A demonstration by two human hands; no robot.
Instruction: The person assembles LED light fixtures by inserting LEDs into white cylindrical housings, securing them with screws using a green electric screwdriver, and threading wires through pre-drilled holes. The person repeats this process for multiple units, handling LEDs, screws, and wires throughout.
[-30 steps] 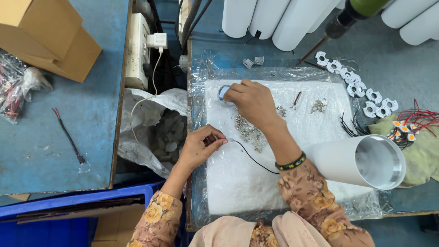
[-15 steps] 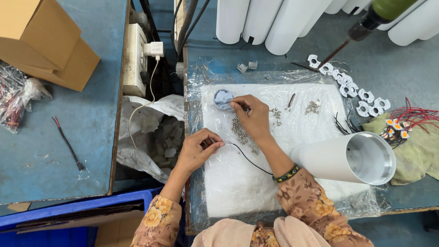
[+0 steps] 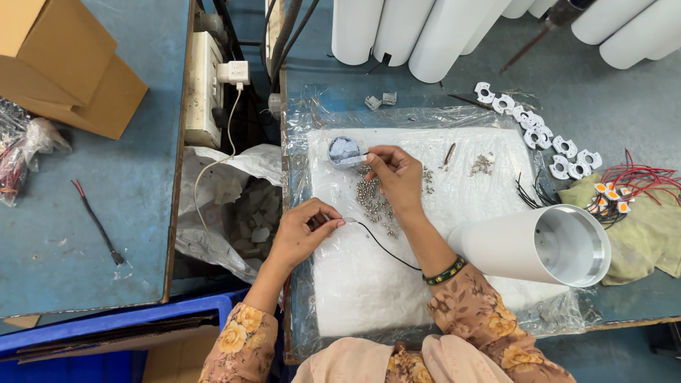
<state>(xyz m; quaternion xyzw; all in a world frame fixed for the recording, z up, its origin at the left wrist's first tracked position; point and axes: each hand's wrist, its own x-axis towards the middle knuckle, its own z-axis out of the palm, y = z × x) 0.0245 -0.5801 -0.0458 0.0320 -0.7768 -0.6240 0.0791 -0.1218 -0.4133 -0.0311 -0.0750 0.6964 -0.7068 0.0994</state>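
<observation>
wire, thin and black (image 3: 386,250), runs across the white foam pad (image 3: 369,291) from the left hand (image 3: 301,234), whose fingertips are pressed together pinching its end just above the pad's left edge. the right hand (image 3: 397,174) sits further up the pad, thumb and forefinger pinching a small metal tool (image 3: 355,159) whose tip touches a little round blue-grey container (image 3: 343,150). a scatter of small silver screws (image 3: 374,200) lies on the foam just beside and under the right hand, with another small heap (image 3: 482,164) further right. a white cylindrical lamp housing (image 3: 539,245) lies on its side at the pad's right edge, open end showing. beyond it, white plastic holders (image 3: 546,138) sit in a row, near red wires (image 3: 642,177) on a green cloth (image 3: 649,230). left of the pad, a bag of scraps (image 3: 234,206) hangs in the gap between the blue tables (image 3: 85,234).
</observation>
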